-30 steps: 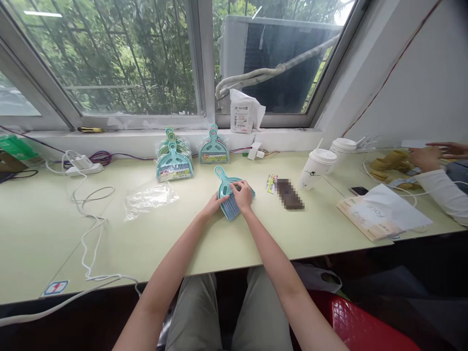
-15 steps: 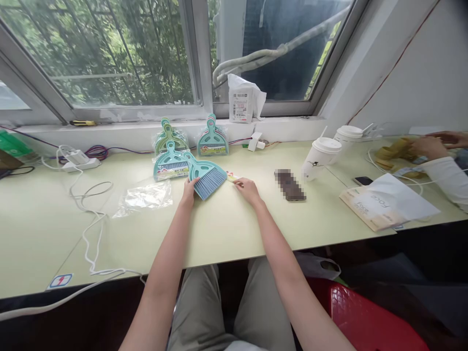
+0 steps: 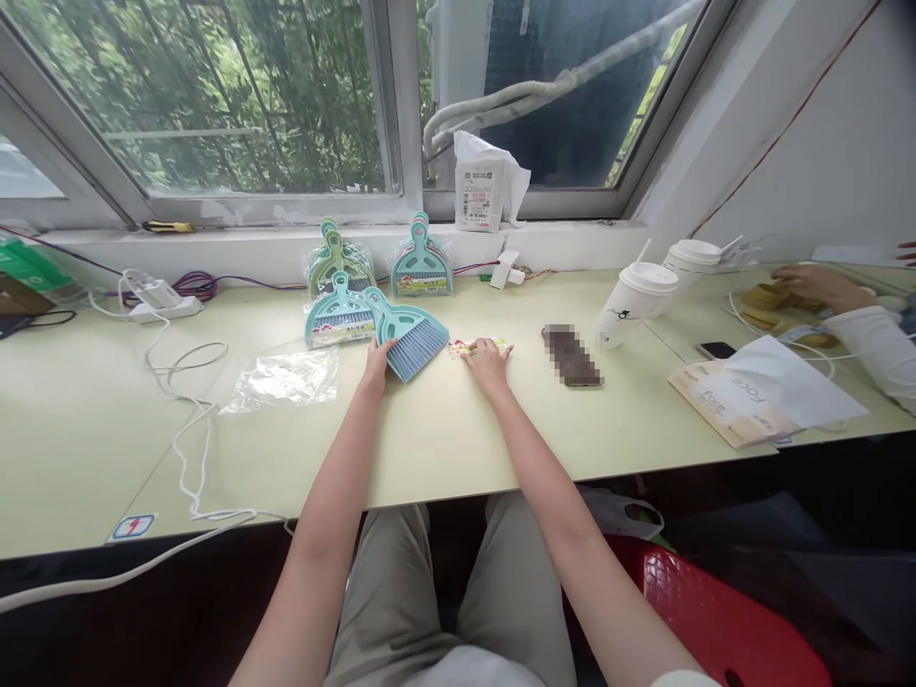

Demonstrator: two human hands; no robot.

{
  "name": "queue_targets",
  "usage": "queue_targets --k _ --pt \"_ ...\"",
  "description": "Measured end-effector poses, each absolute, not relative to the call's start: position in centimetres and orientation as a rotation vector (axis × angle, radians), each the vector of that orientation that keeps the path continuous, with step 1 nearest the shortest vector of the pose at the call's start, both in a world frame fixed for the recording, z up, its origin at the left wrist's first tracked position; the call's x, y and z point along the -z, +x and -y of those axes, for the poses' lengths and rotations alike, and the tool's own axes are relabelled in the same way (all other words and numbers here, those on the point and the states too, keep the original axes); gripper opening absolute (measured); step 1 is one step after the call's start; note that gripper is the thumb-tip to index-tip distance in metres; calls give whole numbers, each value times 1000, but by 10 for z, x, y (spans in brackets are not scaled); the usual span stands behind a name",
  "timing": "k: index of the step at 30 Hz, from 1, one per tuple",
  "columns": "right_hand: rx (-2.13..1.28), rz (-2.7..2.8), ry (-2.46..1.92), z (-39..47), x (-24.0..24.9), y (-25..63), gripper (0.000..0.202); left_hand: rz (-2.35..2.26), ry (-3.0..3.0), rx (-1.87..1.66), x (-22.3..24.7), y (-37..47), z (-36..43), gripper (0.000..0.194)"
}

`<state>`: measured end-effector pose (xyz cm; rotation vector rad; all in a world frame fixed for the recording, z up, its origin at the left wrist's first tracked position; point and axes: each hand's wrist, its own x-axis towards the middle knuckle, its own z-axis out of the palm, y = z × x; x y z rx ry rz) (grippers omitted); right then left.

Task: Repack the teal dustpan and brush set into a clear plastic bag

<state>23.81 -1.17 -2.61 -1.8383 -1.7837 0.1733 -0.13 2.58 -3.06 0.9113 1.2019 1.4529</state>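
My left hand [image 3: 376, 358] has its grip on a teal brush [image 3: 407, 336] with grey-blue bristles, lying on the pale green counter [image 3: 444, 439]. My right hand [image 3: 489, 363], open, presses a colourful label [image 3: 476, 345]. Beyond, packaged dustpan sets [image 3: 340, 320] sit beneath the window [image 3: 215, 95].

Pale green table [image 3: 444, 448] — brush [image 3: 409, 336], label [image 3: 476, 346], cups [image 3: 636, 301], perhaps a phone [image 3: 708, 350].

Can't read the print on the small label [image 3: 478, 346] under my right hand [image 3: 490, 364], too small. Dark object [image 3: 571, 355] center-right is pixelated, can't ID. Co-worker's arm [image 3: 855, 324] cut off at right edge; only fingertips of a 2nd hand [image 3: 907, 252] show there. White cable [image 3: 86, 584] runs off lower-left edge. Text on the window-sill packet [image 3: 481, 196] unreadable.
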Motion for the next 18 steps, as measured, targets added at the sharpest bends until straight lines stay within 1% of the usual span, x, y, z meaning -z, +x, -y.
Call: queue_targets --k 8,10,12,15,18 --pt "-242 1833 -1855 10 25 243 39 -1168 936 -1460 29 2 -24 43" --pt "-231 1888 -1864 12 25 242 39 -1158 933 -1465 29 2 -24 45" --pt "-150 1902 -1850 13 25 241 34 -1166 925 -1454 28 2 -24 44" --pt "-34 1734 -1867 13 22 245 29 -1185 914 -1439 26 4 -20 43" --pt "-23 1390 -1942 12 15 247 38 -1175 883 -1398 22 15 -13 46"
